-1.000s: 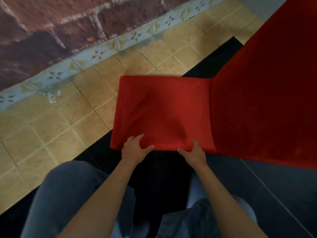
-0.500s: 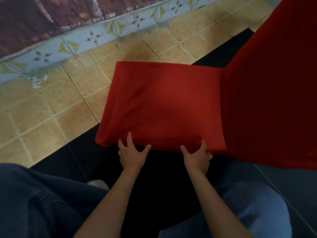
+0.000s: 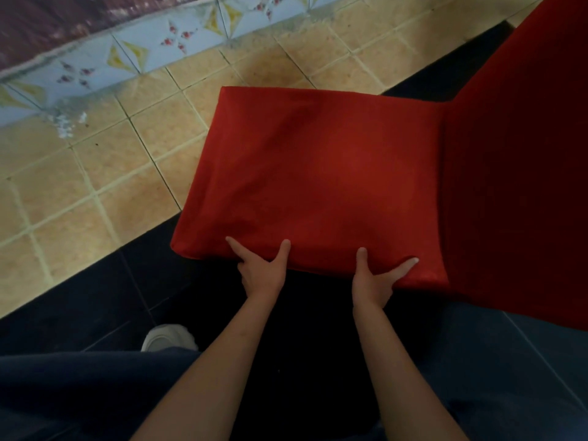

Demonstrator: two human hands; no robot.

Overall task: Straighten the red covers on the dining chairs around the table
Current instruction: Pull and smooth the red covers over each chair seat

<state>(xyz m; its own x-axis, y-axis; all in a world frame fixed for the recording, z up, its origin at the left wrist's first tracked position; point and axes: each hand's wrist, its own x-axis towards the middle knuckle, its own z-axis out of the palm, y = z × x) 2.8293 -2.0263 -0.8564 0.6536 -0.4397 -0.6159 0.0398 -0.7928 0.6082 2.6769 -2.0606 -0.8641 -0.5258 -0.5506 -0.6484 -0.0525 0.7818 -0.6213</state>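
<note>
Both of my hands sit at the near edge of the red cover (image 3: 321,173), which is stretched over the seat of a dining chair directly ahead of me. My left hand (image 3: 262,273) has its forefinger and thumb spread wide on top of the fabric just past the front edge; its other fingers drop out of sight below that edge, so I cannot tell whether they curl round the cloth or only lie against it. My right hand (image 3: 374,281) mirrors it further right, thumb pointing up onto the seat and one finger (image 3: 405,267) stretched flat toward the corner where the seat meets the chair back (image 3: 521,160). Its remaining fingers are also hidden under the edge. Neither hand visibly bunches the fabric.

Between my hands the cover lies smooth, with faint creases toward its left side. It runs away from me to the far edge of the seat and rises on my right over the upright back, which is darker red. Beige floor tiles (image 3: 95,173) lie beyond and left of the seat, dark tiles (image 3: 95,300) beneath me, and a pale shoe (image 3: 168,338) shows beside my left forearm.
</note>
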